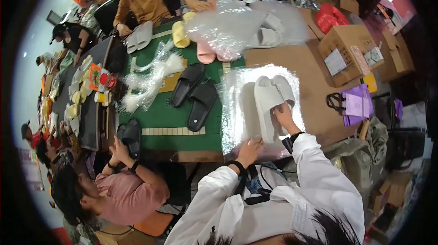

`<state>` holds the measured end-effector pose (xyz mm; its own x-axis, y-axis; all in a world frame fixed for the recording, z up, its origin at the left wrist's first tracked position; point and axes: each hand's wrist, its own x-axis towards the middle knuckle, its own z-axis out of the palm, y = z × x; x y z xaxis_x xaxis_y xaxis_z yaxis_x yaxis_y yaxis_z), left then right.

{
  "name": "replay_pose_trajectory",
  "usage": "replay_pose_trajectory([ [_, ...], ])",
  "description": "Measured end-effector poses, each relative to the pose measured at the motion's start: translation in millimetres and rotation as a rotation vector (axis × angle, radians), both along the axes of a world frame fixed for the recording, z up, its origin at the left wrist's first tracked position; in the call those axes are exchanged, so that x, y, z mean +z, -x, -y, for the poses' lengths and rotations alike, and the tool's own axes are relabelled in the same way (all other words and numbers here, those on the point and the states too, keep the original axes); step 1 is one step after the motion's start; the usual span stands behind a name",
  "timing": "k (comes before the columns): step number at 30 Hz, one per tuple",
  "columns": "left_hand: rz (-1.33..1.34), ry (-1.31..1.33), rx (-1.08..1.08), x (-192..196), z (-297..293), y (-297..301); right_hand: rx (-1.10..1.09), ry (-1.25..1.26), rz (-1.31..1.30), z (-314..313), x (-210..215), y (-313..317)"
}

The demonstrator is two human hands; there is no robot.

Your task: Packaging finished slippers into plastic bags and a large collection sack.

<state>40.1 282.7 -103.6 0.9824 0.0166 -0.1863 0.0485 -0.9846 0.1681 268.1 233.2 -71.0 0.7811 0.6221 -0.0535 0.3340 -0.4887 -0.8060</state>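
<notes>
A pair of white slippers (pixel 263 103) lies on a shiny clear plastic sheet (pixel 235 119) in front of me. My right hand (pixel 284 117) grips the right-hand slipper (pixel 286 90) near its heel, with the thumb side between the two slippers. At the sheet's near edge rests my left hand (pixel 250 150), its fingers lying on the film and apart from the slippers. Two black slippers, one farther back (pixel 187 84) and one nearer (pixel 201 103), sit on the green mat (pixel 150 142) to the left.
Loose plastic bags (pixel 146 85) lie on the mat's left, and a pile of clear bags (pixel 223 26) lies at the far side near pink, yellow and white slippers. Cardboard boxes (pixel 349 53) and a purple bag (pixel 356 105) stand right. Co-workers sit left and opposite.
</notes>
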Motion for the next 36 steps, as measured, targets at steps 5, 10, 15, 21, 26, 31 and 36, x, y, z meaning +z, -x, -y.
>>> replay_pose_trajectory([
  [5,-0.053,-0.042,0.147,-6.6,-15.1,-27.6,-0.081,-0.165,-0.145,89.8,28.4,1.5],
  [10,0.093,0.096,0.127,31.9,-40.3,-52.0,-0.027,0.015,-0.340,157.5,86.0,37.3],
  [15,0.133,-0.015,0.141,-3.3,-49.9,-68.0,0.437,0.025,-0.272,177.3,83.8,64.1],
  [21,0.177,0.145,0.095,31.5,-39.7,-71.7,0.468,0.075,-0.447,178.1,68.4,78.7],
  [26,0.254,0.000,0.091,3.1,-39.7,-65.8,0.503,0.061,-0.471,166.9,78.2,88.7],
  [31,0.262,-0.051,-0.071,0.3,-36.4,-63.1,0.527,0.046,-0.424,172.9,73.9,90.7],
  [36,0.256,-0.091,-0.070,3.2,-38.0,-59.0,0.517,0.110,-0.469,177.8,72.6,85.5],
])
